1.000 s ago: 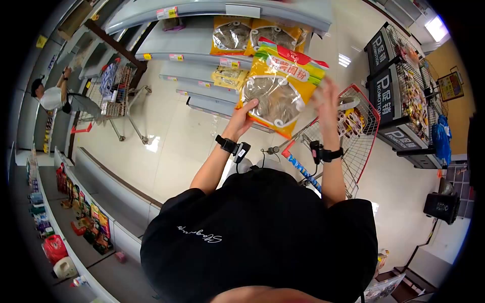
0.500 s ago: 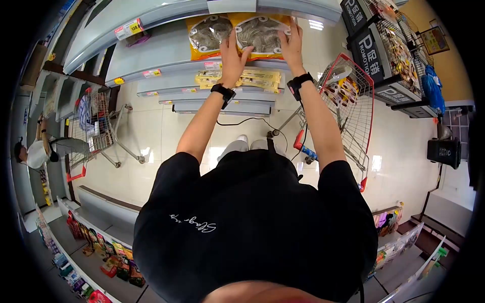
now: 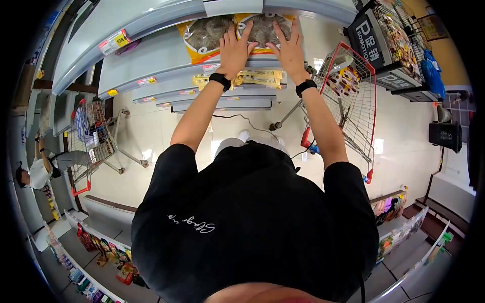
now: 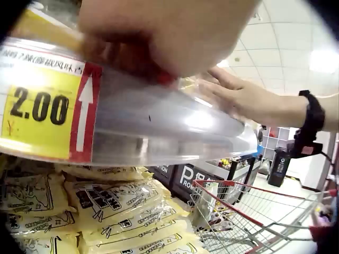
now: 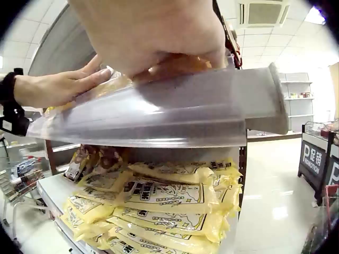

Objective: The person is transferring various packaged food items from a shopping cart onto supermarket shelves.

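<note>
Two clear and orange bags of greyish dried noodles lie side by side on a shelf [image 3: 166,70]. On the right-hand noodle bag [image 3: 261,34] rest both hands, fingers spread and fairly straight. The left hand [image 3: 234,54] lies by that bag's left side, next to the other noodle bag [image 3: 209,31]. Along its right side lies the right hand [image 3: 291,54]. In the left wrist view, the right hand [image 4: 246,100] reaches over the shelf's edge strip [image 4: 175,127]. The left hand [image 5: 58,87] appears across the shelf in the right wrist view.
Yellow packets [image 5: 164,196] are stacked on the shelf below. A shopping cart [image 3: 348,108] with goods inside stands to the right, near black promotion stands [image 3: 369,45]. Another person [image 3: 38,171] is beside a cart [image 3: 91,136] at the far left. Shelving also stands behind.
A second ago the left hand held up a noodle bag in front of the shelf, with the right hand beside it. The bag then went onto the shelf, and both hands now rest on it.
</note>
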A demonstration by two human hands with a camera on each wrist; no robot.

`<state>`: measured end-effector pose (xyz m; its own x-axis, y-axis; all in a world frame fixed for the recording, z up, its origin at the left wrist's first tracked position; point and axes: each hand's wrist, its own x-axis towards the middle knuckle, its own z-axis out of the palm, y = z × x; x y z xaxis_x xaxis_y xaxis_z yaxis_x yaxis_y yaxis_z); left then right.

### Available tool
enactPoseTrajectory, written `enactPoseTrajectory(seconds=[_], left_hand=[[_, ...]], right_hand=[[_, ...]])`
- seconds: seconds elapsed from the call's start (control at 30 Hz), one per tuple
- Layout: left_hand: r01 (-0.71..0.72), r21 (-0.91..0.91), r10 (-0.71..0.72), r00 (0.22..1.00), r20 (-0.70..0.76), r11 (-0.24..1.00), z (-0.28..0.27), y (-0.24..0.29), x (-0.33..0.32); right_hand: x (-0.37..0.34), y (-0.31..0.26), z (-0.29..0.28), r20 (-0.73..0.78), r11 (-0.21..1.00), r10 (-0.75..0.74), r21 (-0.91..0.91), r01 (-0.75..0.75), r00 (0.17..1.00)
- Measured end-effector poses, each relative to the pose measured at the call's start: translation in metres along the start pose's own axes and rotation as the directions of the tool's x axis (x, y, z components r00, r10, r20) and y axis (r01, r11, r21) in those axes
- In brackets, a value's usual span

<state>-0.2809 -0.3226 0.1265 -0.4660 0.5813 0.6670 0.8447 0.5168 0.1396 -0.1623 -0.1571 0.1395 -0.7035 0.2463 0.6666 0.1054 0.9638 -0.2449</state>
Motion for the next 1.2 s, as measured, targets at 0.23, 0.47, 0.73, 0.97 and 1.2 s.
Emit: enactPoseTrajectory(seconds=[0.23, 0.47, 0.73, 0.97, 1.2], left_hand=[[0.009, -0.094, -0.002, 0.998, 0.071, 0.995, -0.029, 0.015, -0.025], [-0.021, -0.241, 0.03, 0.999, 0.032, 0.97, -0.053, 0.017, -0.022], [0.239, -0.235, -0.3, 0.914, -0.274, 0.942, -0.028, -0.13, -0.018], [0.218, -0.733, -0.206, 0.973, 0.108, 0.644, -0.024, -0.178, 0.01], [0.262, -0.749, -0.208, 0.964, 0.168, 0.608, -0.021, -0.187, 0.008]], right_hand=[[-0.023, -0.009, -0.023, 0.067, 0.984, 0.004, 0.178, -0.016, 0.998], [-0.036, -0.022, -0.044, 0.086, 0.991, 0.006, 0.13, -0.018, 0.996], [-0.051, -0.024, -0.042, 0.068, 0.976, 0.06, 0.203, -0.073, 0.996], [-0.047, -0.03, -0.031, 0.045, 0.998, 0.015, 0.056, -0.017, 0.999], [-0.053, -0.031, -0.032, 0.078, 0.996, 0.044, 0.079, -0.05, 0.996]])
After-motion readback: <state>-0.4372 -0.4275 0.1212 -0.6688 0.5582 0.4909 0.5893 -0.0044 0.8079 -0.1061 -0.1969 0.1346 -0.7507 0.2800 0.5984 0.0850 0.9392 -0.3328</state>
